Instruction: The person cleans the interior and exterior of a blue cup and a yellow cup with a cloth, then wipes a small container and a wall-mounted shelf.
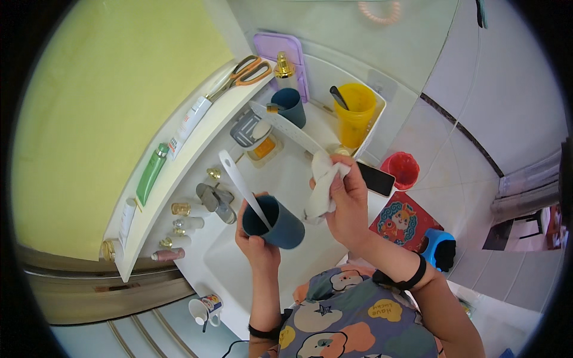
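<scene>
Head view, left hand (258, 240) clasping cup (287, 230), right (348, 200) pinching cloth (322, 190)

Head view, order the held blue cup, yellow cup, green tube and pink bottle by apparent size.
Largest: held blue cup and yellow cup, too alike to rank
Then: green tube
Smallest: pink bottle

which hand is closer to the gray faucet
Left. The left hand, holding a blue cup, appears just right of the faucet; the right hand, with a white cloth, is farther right.

Handle (240, 182) in cup (287, 227) abv sink (230, 262), cloth (323, 185) R, phone (378, 179) farther R.
</scene>
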